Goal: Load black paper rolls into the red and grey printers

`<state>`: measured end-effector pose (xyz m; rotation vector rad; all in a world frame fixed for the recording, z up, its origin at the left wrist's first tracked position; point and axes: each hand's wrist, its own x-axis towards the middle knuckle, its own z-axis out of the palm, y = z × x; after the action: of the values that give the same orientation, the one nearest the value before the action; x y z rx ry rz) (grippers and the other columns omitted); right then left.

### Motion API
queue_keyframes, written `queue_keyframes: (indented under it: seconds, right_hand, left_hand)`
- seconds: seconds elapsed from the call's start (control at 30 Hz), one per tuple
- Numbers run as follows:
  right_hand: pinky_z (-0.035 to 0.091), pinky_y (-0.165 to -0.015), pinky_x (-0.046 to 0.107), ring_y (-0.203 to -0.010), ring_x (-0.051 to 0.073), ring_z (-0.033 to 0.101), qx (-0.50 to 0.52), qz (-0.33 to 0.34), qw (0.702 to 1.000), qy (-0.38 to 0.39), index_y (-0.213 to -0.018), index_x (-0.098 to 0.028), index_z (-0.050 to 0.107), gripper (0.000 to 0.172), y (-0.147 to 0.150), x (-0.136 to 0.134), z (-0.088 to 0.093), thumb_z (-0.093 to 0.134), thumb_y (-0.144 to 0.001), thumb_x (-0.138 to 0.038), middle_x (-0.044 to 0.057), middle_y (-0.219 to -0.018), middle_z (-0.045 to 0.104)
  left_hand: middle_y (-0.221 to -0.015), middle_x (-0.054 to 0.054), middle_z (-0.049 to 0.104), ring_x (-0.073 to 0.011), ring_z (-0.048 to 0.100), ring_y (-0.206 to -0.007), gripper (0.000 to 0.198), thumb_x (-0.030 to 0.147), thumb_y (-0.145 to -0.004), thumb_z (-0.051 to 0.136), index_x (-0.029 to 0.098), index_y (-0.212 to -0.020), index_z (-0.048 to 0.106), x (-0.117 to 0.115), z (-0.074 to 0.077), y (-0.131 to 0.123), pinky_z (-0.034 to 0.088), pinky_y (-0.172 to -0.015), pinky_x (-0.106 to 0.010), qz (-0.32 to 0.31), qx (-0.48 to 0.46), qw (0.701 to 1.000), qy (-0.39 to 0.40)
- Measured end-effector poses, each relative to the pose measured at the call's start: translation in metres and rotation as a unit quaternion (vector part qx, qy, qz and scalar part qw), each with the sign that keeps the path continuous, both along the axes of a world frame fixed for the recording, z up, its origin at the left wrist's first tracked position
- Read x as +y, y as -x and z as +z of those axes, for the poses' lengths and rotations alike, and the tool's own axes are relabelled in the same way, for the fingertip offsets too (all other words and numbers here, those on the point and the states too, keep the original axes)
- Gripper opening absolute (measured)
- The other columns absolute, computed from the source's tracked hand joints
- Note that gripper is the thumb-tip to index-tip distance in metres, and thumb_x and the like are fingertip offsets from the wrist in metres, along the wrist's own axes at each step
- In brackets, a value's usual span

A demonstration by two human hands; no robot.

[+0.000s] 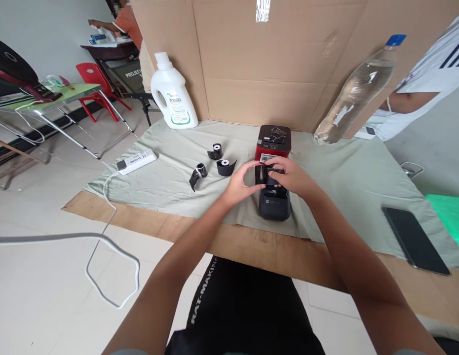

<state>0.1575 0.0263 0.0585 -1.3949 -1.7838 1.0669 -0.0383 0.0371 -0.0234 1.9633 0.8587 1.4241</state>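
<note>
A small red and black label printer [274,140] stands on the grey-green cloth [355,182], with its black front part [274,204] open toward me. Both hands meet just above that open part. My left hand [240,183] is curled around a black roll [260,174]. My right hand [293,176] grips the same black roll from the right side, fingers closed. Three more black rolls lie on the cloth to the left: one [215,151], one [225,166] and one [198,174] partly unwound.
A white detergent bottle [173,93] and a clear plastic bottle [357,91] stand against a cardboard wall [274,59]. A white power strip [136,161] lies at the cloth's left, its cable hanging down. A black phone [414,240] lies at right. Another person's arm [410,101] shows at far right.
</note>
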Motion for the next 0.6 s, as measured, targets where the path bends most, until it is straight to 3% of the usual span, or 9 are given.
queue_keyframes:
  seconds: [0.2, 0.33, 0.5, 0.6]
  right_hand:
    - [0.053, -0.079, 0.038, -0.080, 0.022, 0.067, -0.078, -0.063, 0.985, -0.137, -0.103, -0.021, 0.063, 0.023, 0.001, -0.001, -0.002, 0.060, -0.080, -0.018, 0.005, -0.092, 0.074]
    - [0.052, -0.081, 0.039, -0.082, 0.025, 0.069, -0.130, -0.070, 0.970, -0.193, -0.110, -0.021, 0.060, 0.024, 0.021, -0.011, -0.011, 0.057, -0.087, -0.019, 0.006, -0.087, 0.073]
    - [0.053, -0.083, 0.041, -0.103, 0.032, 0.067, -0.309, -0.087, 0.910, -0.262, -0.126, -0.015, 0.057, 0.039, 0.052, -0.030, -0.021, 0.061, -0.087, -0.016, 0.018, -0.116, 0.068]
    - [0.054, -0.084, 0.040, -0.106, 0.033, 0.065, -0.377, -0.096, 0.883, -0.264, -0.128, -0.012, 0.058, 0.039, 0.060, -0.033, -0.025, 0.056, -0.089, -0.011, 0.020, -0.119, 0.063]
  left_hand:
    - [-0.136, -0.014, 0.066, -0.0277, 0.064, -0.127, 0.073, 0.050, -0.077, 0.085, 0.019, -0.137, 0.055, 0.002, 0.002, 0.001, 0.049, -0.112, -0.041, 0.042, 0.048, 0.998, -0.018]
    - [-0.135, -0.013, 0.067, -0.0268, 0.064, -0.124, 0.070, 0.035, -0.080, 0.082, 0.019, -0.140, 0.050, 0.001, -0.001, 0.001, 0.050, -0.110, -0.040, 0.079, 0.125, 0.987, -0.063]
    - [-0.136, -0.013, 0.066, -0.0285, 0.062, -0.125, 0.061, 0.016, -0.087, 0.059, 0.018, -0.147, 0.047, -0.003, -0.006, -0.003, 0.049, -0.109, -0.044, 0.138, 0.212, 0.961, -0.110]
    - [-0.143, -0.014, 0.062, -0.0273, 0.059, -0.129, 0.066, 0.011, -0.090, 0.047, 0.018, -0.155, 0.038, -0.003, -0.010, -0.005, 0.048, -0.112, -0.044, 0.131, 0.227, 0.956, -0.133]
